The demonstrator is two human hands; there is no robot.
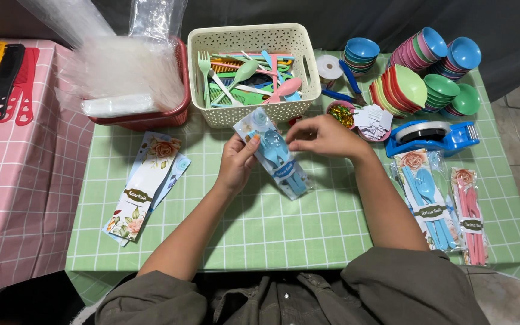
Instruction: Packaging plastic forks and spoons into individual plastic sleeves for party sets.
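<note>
Resting above the green checked tablecloth (260, 229), a clear plastic sleeve holding pale blue plastic cutlery and a floral card (275, 153) is gripped from both sides. The left hand (237, 162) is wrapped round the sleeve's left edge, its thumb pressed on the front near the top and its fingers curled behind, out of sight. The right hand (326, 135) is placed at the sleeve's upper right, the fingertips drawn together in a pinch at the plastic's edge; exactly what is pinched cannot be told. Just beyond the fingers a cream perforated plastic basket of mixed coloured cutlery (254, 72) is seen. Well to the left of the left hand, a small stack of floral printed cards (145, 183) is laid on the cloth. To the right of the right hand, a blue tape dispenser (431, 135) and two finished cutlery packs (446, 204) are found, with stacks of coloured plastic bowls (422, 72) further off.
</note>
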